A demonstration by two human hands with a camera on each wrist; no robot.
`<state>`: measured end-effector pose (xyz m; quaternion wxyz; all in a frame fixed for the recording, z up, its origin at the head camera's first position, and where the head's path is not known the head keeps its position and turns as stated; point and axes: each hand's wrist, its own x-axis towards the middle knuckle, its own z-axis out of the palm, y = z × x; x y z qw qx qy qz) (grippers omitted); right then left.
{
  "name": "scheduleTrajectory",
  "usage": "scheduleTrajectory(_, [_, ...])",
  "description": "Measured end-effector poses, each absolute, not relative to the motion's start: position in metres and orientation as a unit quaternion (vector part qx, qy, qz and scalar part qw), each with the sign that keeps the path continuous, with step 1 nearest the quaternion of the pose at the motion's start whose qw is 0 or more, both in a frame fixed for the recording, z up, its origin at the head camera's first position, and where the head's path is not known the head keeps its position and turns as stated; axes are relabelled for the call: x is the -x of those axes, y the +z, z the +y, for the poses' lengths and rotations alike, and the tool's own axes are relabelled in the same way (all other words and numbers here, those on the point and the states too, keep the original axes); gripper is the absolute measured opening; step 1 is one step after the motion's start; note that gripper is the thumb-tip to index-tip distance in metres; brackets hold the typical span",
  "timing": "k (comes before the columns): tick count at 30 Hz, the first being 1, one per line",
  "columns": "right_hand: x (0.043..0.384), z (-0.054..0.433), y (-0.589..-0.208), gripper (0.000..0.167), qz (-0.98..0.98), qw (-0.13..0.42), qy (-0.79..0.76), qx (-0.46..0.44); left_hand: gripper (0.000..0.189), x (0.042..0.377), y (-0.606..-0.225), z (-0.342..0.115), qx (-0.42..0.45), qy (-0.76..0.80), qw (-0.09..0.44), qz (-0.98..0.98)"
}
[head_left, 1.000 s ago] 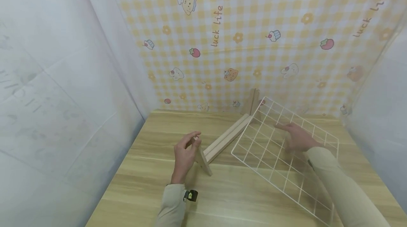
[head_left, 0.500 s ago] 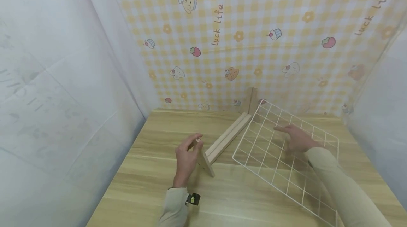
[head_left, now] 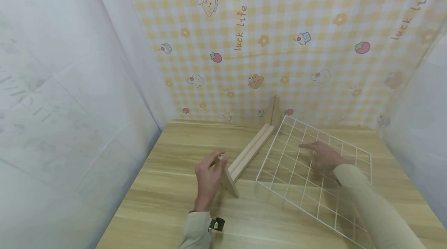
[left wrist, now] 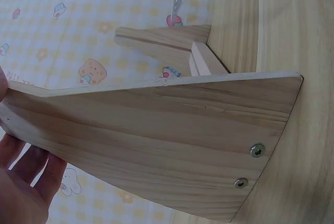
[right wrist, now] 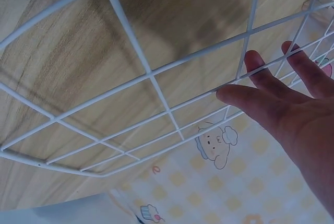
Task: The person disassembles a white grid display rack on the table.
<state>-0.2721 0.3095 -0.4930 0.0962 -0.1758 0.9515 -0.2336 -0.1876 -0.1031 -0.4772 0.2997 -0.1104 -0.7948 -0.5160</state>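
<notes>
My left hand (head_left: 208, 177) pinches the upper end of the near side panel of a wooden stand (head_left: 248, 155). In the left wrist view this panel (left wrist: 156, 135) fills the middle, with two metal screws (left wrist: 257, 150) near its lower edge. Crossbars join it to a matching far panel (head_left: 274, 111). My right hand (head_left: 324, 158) holds a white wire grid (head_left: 301, 207) that tilts to the right of the stand. Seen from the right wrist, the thumb (right wrist: 229, 94) lies against a wire, while fingers (right wrist: 261, 75) reach behind the grid (right wrist: 151, 72).
The wood-grain table (head_left: 157, 202) lies beneath everything. A yellow checked cloth (head_left: 258, 59) hangs behind its back edge, close to the far panel. White sheets (head_left: 70, 86) hang along the left and right sides.
The near end of the stand has shifted slightly right and toward me, with my left hand on it. The grid's upper left corner has sunk a little in my right hand's grip.
</notes>
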Motion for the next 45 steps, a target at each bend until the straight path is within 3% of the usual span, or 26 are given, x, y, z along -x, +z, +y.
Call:
scheduleTrajectory(31, [0.274,0.297,-0.503,0.088,0.957,0.103,-0.200,0.184,0.019,0.171,-0.481,-0.075,0.142,-0.460,0.380,-0.790])
scheduleTrajectory(45, [0.279,0.285,-0.505,0.094,0.960,0.141,-0.182,0.160,0.019,0.167,-0.481,-0.068,0.138,-0.444,0.392,-0.794])
